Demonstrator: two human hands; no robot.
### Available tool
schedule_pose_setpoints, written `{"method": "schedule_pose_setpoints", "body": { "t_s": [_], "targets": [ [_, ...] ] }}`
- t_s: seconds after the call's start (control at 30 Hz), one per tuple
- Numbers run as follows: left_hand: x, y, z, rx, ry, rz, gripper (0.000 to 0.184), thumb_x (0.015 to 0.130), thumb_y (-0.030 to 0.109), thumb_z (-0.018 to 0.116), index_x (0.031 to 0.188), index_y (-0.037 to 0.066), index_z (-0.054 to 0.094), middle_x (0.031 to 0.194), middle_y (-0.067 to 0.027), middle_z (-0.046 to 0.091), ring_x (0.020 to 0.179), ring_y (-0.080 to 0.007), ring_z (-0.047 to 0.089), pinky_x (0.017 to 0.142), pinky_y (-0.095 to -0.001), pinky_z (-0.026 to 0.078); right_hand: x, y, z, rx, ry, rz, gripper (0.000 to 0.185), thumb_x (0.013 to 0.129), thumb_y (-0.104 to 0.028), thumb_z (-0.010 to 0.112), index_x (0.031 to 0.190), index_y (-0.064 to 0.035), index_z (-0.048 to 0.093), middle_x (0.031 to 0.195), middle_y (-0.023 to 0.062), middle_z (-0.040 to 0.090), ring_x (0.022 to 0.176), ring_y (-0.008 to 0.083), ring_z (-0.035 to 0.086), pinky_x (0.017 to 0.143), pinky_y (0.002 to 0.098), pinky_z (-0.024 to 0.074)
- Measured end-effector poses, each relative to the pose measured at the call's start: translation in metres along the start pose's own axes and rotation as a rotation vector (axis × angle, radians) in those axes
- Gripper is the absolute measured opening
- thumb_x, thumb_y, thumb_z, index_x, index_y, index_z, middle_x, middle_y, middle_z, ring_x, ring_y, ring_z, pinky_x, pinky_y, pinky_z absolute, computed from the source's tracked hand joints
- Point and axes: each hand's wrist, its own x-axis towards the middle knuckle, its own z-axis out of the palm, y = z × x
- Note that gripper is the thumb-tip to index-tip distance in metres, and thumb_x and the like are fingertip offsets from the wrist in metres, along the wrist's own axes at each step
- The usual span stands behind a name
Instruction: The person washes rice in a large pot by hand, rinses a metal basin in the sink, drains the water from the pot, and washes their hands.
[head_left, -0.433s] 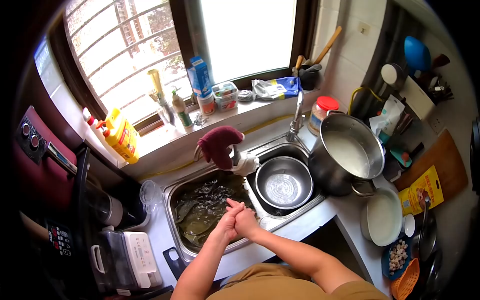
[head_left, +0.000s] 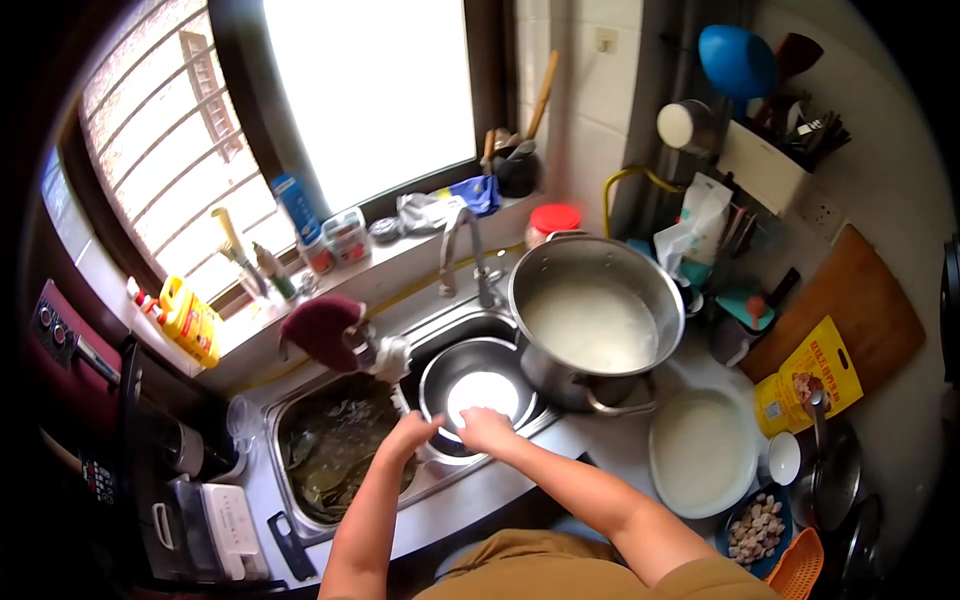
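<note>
Comparing the two views, I log a shift: the hands, clasped over the left basin (head_left: 275, 440), are now separated and displaced toward the metal bowl (head_left: 480, 362). This puts the bowl, rather than the leaves (head_left: 335, 445), within immediate reach. The bowl sits in the right basin (head_left: 436, 334), beside the divider; its mouth faces up, and its round form gives no distinct long axis. The right hand (head_left: 488, 429) is at its near rim, fingers bent; I cannot confirm a grasp. The left hand (head_left: 407, 433) is near the rim's left end, fingers partly extended; contact is indeterminate.
</note>
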Motion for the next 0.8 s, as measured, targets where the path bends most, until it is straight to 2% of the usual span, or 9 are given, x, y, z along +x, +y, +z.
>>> {"method": "schedule_pose_setpoints", "body": {
  "t_s": [0.07, 0.13, 0.2, 0.33, 0.47, 0.53, 0.6, 0.63, 0.8],
  "targets": [
    [0.030, -0.015, 0.027, 0.289, 0.449, 0.361, 0.061, 0.075, 0.033, 0.057, 0.121, -0.001, 0.037, 0.117, -0.0168, 0.045, 0.111, -0.0242, 0.040, 0.092, -0.0310, 0.030, 0.001, 0.048, 0.014, 0.328, 0.367, -0.503, 0.033, 0.076, -0.019, 0.048, 0.106, -0.0068, 0.054, 0.102, 0.0140, 0.056, 0.095, 0.0312, 0.052, 0.083, 0.0352, 0.0391],
    [0.027, 0.016, 0.035, -0.595, 0.113, 0.364, 0.051, 0.078, 0.025, 0.055, 0.117, -0.004, 0.041, 0.115, -0.0163, 0.046, 0.110, -0.0209, 0.041, 0.090, -0.0305, 0.033, -0.027, 0.057, -0.027, 0.501, 0.064, -0.278, 0.035, 0.078, -0.020, 0.048, 0.111, -0.0069, 0.051, 0.103, 0.0136, 0.056, 0.097, 0.0243, 0.052, 0.084, 0.0299, 0.0382],
    [0.021, 0.043, 0.037, -0.745, 0.081, 0.445, 0.037, 0.082, 0.024, 0.052, 0.105, -0.004, 0.051, 0.096, -0.0129, 0.056, 0.094, -0.0176, 0.051, 0.080, -0.0291, 0.040, -0.036, 0.070, -0.055, 0.875, -0.066, -0.236, 0.034, 0.083, -0.020, 0.046, 0.112, -0.0025, 0.049, 0.100, 0.0087, 0.057, 0.091, 0.0136, 0.051, 0.082, 0.0257, 0.0382],
    [-0.004, 0.106, 0.030, -0.774, 0.229, 0.693, 0.036, 0.085, 0.031, 0.047, 0.073, -0.001, 0.057, 0.066, -0.0066, 0.058, 0.060, -0.0106, 0.054, 0.056, -0.0219, 0.042, -0.063, 0.082, -0.129, 1.388, -0.135, -0.188, 0.031, 0.083, -0.019, 0.047, 0.111, -0.0051, 0.049, 0.095, 0.0050, 0.058, 0.089, 0.0105, 0.053, 0.077, 0.0248, 0.0410],
    [-0.010, 0.155, 0.023, -0.410, 0.517, 0.777, 0.050, 0.083, 0.042, 0.045, 0.059, 0.001, 0.059, 0.049, -0.0055, 0.054, 0.045, -0.0110, 0.051, 0.046, -0.0231, 0.041, -0.053, 0.116, -0.176, 1.227, 0.035, -0.203, 0.028, 0.084, -0.017, 0.046, 0.110, -0.0049, 0.048, 0.097, 0.0058, 0.057, 0.088, 0.0130, 0.054, 0.078, 0.0267, 0.0419],
    [-0.003, 0.178, 0.021, -0.339, 0.479, 0.860, 0.048, 0.084, 0.044, 0.041, 0.069, 0.004, 0.062, 0.068, -0.0094, 0.061, 0.068, -0.0187, 0.058, 0.065, -0.0296, 0.044, -0.039, 0.132, -0.190, 1.163, 0.091, -0.124, 0.029, 0.085, -0.019, 0.045, 0.110, -0.0057, 0.048, 0.099, 0.0045, 0.056, 0.092, 0.0105, 0.051, 0.079, 0.0255, 0.0404],
    [0.018, 0.197, 0.023, 0.174, 0.871, 1.065, 0.044, 0.085, 0.043, 0.036, 0.087, 0.007, 0.061, 0.101, -0.0131, 0.056, 0.103, -0.0280, 0.047, 0.089, -0.0409, 0.032, -0.017, 0.152, -0.192, 1.012, 0.106, -0.097, 0.033, 0.084, -0.020, 0.045, 0.113, -0.0051, 0.046, 0.105, 0.0068, 0.054, 0.099, 0.0138, 0.048, 0.084, 0.0265, 0.0375],
    [0.022, 0.203, 0.027, 0.255, 0.767, 0.878, 0.043, 0.087, 0.040, 0.030, 0.105, 0.011, 0.055, 0.125, -0.0135, 0.037, 0.119, -0.0340, 0.026, 0.097, -0.0483, 0.016, -0.005, 0.163, -0.191, 0.862, 0.113, -0.075, 0.037, 0.083, -0.021, 0.045, 0.116, -0.0044, 0.045, 0.111, 0.0090, 0.051, 0.105, 0.0170, 0.045, 0.088, 0.0276, 0.0346],
    [0.040, 0.209, 0.037, 0.437, 0.827, 0.830, 0.052, 0.080, 0.044, 0.042, 0.114, 0.006, 0.046, 0.129, -0.0175, 0.029, 0.121, -0.0359, 0.022, 0.098, -0.0459, 0.018, 0.058, 0.214, -0.183, 0.433, 0.037, -0.060, 0.054, 0.081, -0.032, 0.046, 0.125, -0.0047, 0.033, 0.127, 0.0175, 0.034, 0.118, 0.0264, 0.033, 0.097, 0.0324, 0.0256]
  ]
}}
